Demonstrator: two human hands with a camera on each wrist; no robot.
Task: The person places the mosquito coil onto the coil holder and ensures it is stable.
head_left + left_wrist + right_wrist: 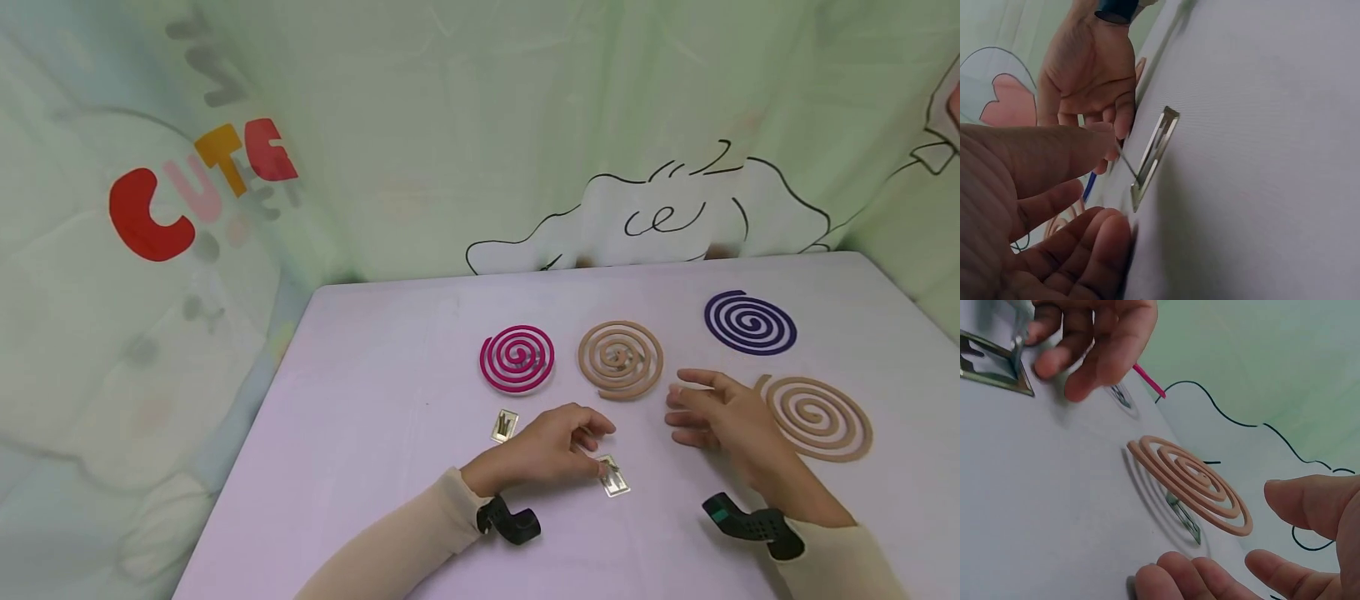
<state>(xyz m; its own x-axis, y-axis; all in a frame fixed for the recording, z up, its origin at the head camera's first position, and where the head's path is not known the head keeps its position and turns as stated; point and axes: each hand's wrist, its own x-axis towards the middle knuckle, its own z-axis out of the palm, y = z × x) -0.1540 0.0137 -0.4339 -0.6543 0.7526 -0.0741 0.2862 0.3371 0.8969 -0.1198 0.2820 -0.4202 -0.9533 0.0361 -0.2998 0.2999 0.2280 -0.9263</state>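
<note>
My left hand (pixel 551 446) is over a small metal mosquito-coil stand (pixel 615 479) lying on the table. In the left wrist view its thumb (pixel 1094 147) touches the upper end of the raised prong (pixel 1127 165), while the other fingers are apart from it. My right hand (pixel 738 425) hovers with fingers spread and nothing between them, partly in front of a flat tan mosquito coil (pixel 810 414). Another tan coil (pixel 1194 475) sits raised on a metal stand (pixel 1185 520), left of that hand in the head view.
A pink coil (pixel 517 388) is farther left, with metal visible under its middle. Behind my left wrist lies another metal stand (pixel 505 425). The purple coil (pixel 750 322) lies at the back right. A printed curtain (pixel 450 167) hangs behind the table.
</note>
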